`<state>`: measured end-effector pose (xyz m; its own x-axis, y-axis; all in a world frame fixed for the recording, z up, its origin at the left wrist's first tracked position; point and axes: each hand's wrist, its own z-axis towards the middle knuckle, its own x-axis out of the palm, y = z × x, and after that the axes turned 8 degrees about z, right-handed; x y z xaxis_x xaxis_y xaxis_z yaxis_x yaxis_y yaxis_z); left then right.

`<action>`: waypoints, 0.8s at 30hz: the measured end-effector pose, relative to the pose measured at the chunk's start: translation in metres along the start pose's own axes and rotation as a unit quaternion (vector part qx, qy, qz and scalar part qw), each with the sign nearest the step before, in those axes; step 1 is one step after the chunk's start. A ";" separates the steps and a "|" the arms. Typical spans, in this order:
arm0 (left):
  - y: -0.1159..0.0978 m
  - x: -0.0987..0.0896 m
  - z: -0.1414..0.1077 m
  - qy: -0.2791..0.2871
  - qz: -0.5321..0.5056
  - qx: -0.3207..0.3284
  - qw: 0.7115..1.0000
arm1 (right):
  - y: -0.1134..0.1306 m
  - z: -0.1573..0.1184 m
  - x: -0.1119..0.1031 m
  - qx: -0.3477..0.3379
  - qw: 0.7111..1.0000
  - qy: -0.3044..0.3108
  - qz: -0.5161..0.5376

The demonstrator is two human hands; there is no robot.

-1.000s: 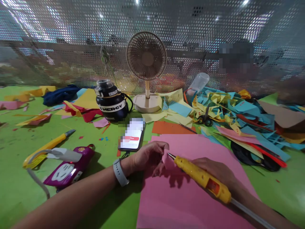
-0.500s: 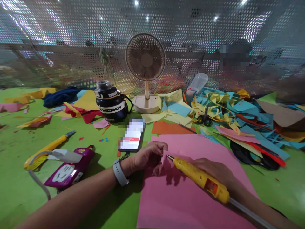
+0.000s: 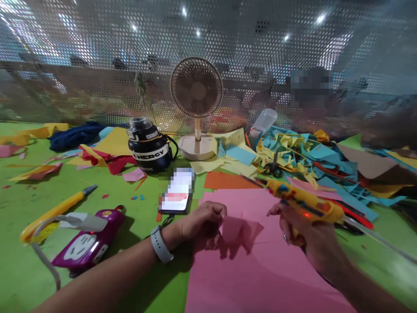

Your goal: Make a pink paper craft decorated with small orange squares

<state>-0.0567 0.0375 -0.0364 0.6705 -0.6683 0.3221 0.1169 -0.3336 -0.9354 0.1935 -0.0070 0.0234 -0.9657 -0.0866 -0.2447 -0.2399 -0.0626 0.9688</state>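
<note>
My left hand (image 3: pixel 206 221) pinches the edge of a small folded piece of pink paper (image 3: pixel 239 228) above a large pink sheet (image 3: pixel 247 278). The folded piece casts a shadow on that sheet. On the right, my right hand (image 3: pixel 302 228) is wrapped round a yellow glue gun (image 3: pixel 306 202), whose tip points up and to the left, away from the folded piece. A white cord runs from the back of the gun to the right edge.
A lit phone (image 3: pixel 178 189), a black bottle (image 3: pixel 150 150) and a fan (image 3: pixel 196 87) stand beyond my hands. Purple device (image 3: pixel 91 237) and yellow tool (image 3: pixel 55 213) lie left. Paper scraps (image 3: pixel 339 152) and scissors (image 3: pixel 274 168) lie at the back right.
The glue gun in my right hand has moved up and to the right, away from the folded pink paper, and has turned. My left hand keeps its hold. The view has shifted slightly.
</note>
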 end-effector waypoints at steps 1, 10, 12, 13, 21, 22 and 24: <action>-0.001 0.001 0.000 0.004 0.004 -0.005 1.000 | 0.006 0.004 -0.001 0.010 0.999 -0.016 0.049; -0.003 0.006 -0.002 0.015 0.027 -0.035 0.999 | 0.042 0.057 -0.015 0.036 0.998 -0.047 0.035; -0.003 0.006 -0.002 0.013 0.024 -0.032 0.999 | 0.030 0.075 -0.013 0.048 0.998 -0.024 -0.044; -0.003 0.006 -0.001 0.015 0.023 -0.032 0.999 | 0.022 0.083 -0.011 0.060 0.995 -0.010 -0.084; -0.004 0.004 0.001 0.042 0.007 -0.035 0.998 | -0.001 0.113 0.004 0.084 0.953 0.079 -0.279; -0.003 0.004 0.001 0.038 0.007 -0.038 0.999 | 0.000 0.113 0.005 0.085 0.953 0.083 -0.279; -0.003 0.004 0.001 0.029 0.008 -0.043 0.999 | 0.001 0.113 0.007 0.093 0.953 0.093 -0.274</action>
<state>-0.0536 0.0359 -0.0324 0.6285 -0.7103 0.3170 0.0410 -0.3767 -0.9254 0.1751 0.1042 0.0274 -0.6598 -0.2680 -0.7020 -0.7333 0.0257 0.6794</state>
